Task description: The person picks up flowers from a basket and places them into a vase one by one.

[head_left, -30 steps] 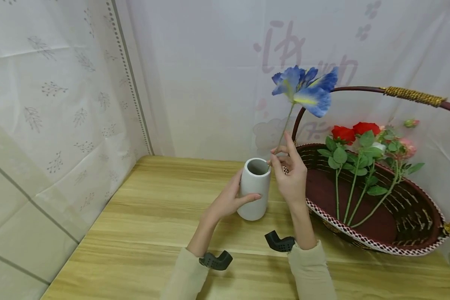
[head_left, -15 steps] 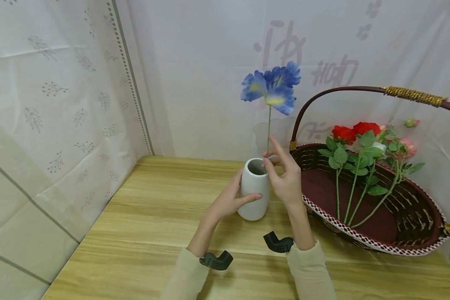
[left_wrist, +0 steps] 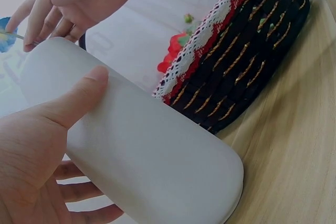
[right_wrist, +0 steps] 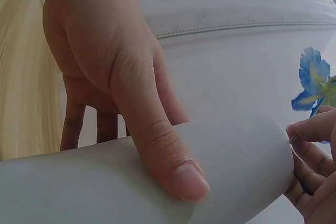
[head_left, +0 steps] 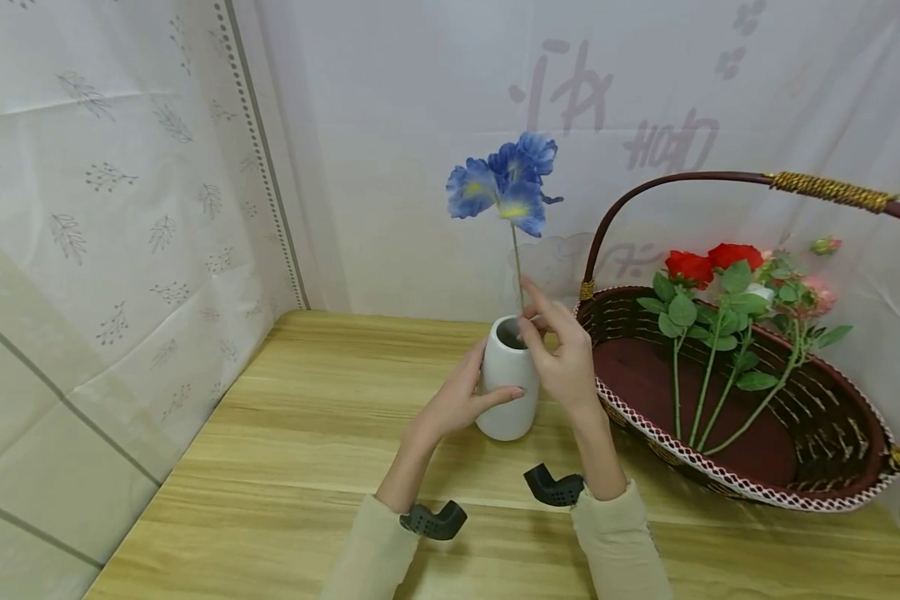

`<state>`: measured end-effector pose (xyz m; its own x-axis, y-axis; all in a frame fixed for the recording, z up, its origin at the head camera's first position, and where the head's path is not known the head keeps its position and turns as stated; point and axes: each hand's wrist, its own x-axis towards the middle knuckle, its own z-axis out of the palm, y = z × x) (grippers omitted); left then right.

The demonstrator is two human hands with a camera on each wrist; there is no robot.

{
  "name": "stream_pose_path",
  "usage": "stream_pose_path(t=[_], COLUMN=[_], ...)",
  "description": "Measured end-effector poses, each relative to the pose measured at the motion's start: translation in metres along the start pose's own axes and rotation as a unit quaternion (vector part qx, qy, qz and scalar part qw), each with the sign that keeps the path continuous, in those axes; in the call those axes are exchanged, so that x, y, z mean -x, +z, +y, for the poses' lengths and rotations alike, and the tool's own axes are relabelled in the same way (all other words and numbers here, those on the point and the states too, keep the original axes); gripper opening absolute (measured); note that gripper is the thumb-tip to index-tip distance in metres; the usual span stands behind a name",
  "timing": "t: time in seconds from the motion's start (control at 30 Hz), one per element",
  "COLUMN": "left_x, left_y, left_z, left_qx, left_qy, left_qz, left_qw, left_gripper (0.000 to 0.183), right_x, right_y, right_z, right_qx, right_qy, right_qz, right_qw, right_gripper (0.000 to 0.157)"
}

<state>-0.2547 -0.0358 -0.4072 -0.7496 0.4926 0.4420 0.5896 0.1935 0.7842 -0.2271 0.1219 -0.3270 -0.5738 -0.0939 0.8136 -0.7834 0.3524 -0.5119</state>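
Observation:
A white vase stands upright on the wooden table. My left hand grips its left side, thumb across the front and fingers round the back, as the left wrist view also shows. At the right of the mouth, my right hand pinches the thin stem of a blue artificial iris between thumb and fingers. The bloom stands well above the vase, leaning slightly left. In the right wrist view, the pinching fingertips are at the vase's rim. The lower end of the stem is hidden behind the hand and rim.
A dark woven basket with a tall arched handle stands to the right, close to my right hand. Red roses and pink flowers lie in it. A pale printed cloth hangs behind the table.
The iris has swung left from over the basket's edge to above the vase, and my right hand has shifted slightly left with it. My left hand and the vase have stayed put.

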Motion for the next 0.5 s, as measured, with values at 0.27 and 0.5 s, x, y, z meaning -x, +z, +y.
stream_pose_path(t=[0.27,0.5], left_x=[0.003,0.002], left_y=[-0.005,-0.002], left_z=[0.019,0.008], left_qx=[0.002,-0.009], left_qy=[0.001,0.007], left_qz=[-0.007,0.002], left_qw=[1.0000,0.9999], left_gripper=[0.077,0.080], right_x=[0.005,0.001], right_y=[0.007,0.007], right_z=[0.025,0.002], right_qx=[-0.003,-0.001], right_qy=[-0.002,-0.011], right_qz=[0.002,0.013], right_qw=[1.000,1.000], right_gripper=[0.048,0.041])
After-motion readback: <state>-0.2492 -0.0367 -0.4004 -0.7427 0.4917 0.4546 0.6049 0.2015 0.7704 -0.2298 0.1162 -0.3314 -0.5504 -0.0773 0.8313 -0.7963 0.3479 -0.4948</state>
